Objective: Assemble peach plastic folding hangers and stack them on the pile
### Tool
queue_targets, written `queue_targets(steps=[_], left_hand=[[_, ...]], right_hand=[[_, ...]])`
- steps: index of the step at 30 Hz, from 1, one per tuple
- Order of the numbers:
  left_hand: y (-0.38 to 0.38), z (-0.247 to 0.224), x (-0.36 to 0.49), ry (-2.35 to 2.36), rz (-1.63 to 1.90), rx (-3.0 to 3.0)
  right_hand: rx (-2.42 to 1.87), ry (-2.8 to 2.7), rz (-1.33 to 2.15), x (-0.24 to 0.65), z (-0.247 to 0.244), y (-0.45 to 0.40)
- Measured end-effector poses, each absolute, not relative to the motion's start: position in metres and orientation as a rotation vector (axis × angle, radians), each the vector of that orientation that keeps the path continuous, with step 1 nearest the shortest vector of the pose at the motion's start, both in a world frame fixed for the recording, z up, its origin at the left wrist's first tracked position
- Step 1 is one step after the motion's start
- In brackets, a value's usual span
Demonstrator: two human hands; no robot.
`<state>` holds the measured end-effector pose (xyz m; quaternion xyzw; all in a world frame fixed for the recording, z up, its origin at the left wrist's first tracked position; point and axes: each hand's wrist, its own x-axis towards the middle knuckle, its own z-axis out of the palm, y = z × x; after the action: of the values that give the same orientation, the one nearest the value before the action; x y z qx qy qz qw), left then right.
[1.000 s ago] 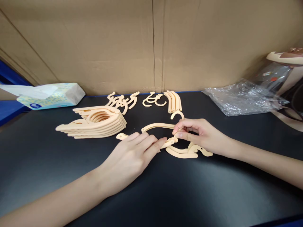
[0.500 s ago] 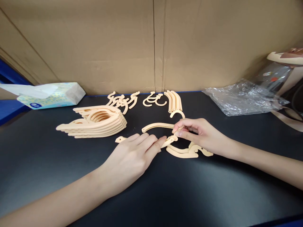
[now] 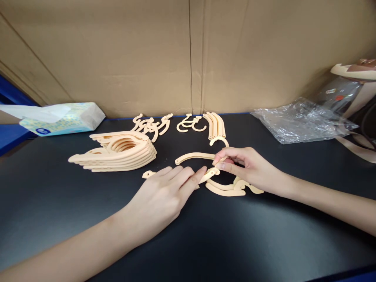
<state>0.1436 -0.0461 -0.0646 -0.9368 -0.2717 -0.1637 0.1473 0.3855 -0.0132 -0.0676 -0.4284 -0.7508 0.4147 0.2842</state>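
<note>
My left hand (image 3: 164, 194) is closed over a cream plastic hanger arm (image 3: 208, 176), whose holed left end sticks out past the knuckles. Between thumb and fingers, my right hand (image 3: 251, 166) pinches a hanger hook (image 3: 219, 140), its curve pointing up and away from me. The hook's lower end meets the right end of the arm; fingers partly cover the joint. Just behind the hands lies a loose curved hanger arm (image 3: 192, 156). More hanger pieces (image 3: 226, 191) lie below my right hand, partly hidden by it.
A stack of folded hangers (image 3: 126, 158) sits to the left. Toward the back lie loose small hanger parts (image 3: 151, 126), several hooks (image 3: 190, 124) and a bundle of arms (image 3: 216, 125). A tissue pack (image 3: 67, 117) stands back left, a clear plastic bag (image 3: 302, 121) back right, before a cardboard wall (image 3: 117, 58).
Almost nothing differs. Both hands keep their grips, and the hook and arm remain together at the joint with only a very slight shift.
</note>
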Motion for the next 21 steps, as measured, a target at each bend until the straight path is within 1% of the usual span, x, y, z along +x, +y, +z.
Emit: queue_targets(steps=[9,21], left_hand=[[-0.0452,-0.0633,0.1457,-0.783,-0.466,-2.672],[-0.0463,-0.0664,0.1455,-0.819,-0.572,-2.695]], right_hand=[[-1.136,-2.007,1.107,0.3832,-0.0693,-0.013],[-1.081,-1.992,1.189,0.3856,-0.0645,-0.0119]])
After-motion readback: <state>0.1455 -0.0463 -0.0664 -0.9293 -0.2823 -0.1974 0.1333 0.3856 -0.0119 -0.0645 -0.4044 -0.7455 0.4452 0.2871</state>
